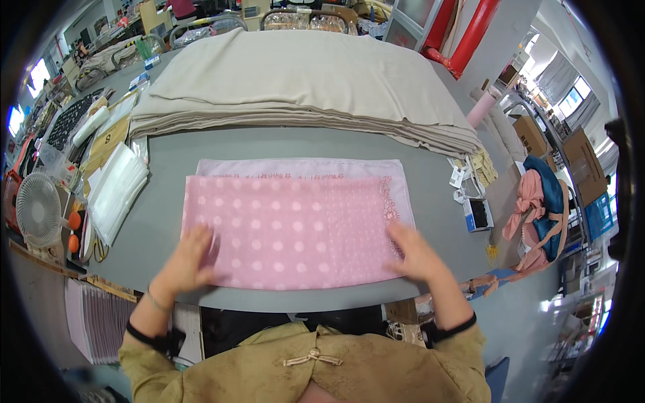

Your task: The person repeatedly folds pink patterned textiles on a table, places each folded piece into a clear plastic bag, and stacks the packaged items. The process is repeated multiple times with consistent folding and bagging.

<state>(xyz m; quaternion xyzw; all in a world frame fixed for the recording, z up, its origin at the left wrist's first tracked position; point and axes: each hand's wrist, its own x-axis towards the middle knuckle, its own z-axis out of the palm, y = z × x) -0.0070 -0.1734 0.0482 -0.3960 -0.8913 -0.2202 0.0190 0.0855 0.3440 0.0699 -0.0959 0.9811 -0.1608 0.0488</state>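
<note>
A folded pink cloth with pale polka dots [274, 226] lies flat on the grey tabletop [302, 143] before me. Its right part carries smaller dots and a reddish patterned border. Under it, a pale lilac cloth [307, 165] with a red printed edge shows at the back and right. My left hand [195, 259], slightly blurred, is at the pink cloth's left edge, thumb and fingers spread. At the right edge is my right hand [414, 251], its fingers apart over the patterned border. Neither hand grips anything. Whether the palms press on the fabric is hard to tell.
Behind the cloths lies a broad stack of cream fabric [302, 70]. On the left are clear plastic bags [118, 191], scissors [101, 249] and a small fan [39, 209]. To the right sit a small blue-and-white box [477, 215], tags [457, 177] and pink-and-teal fabric [539, 211].
</note>
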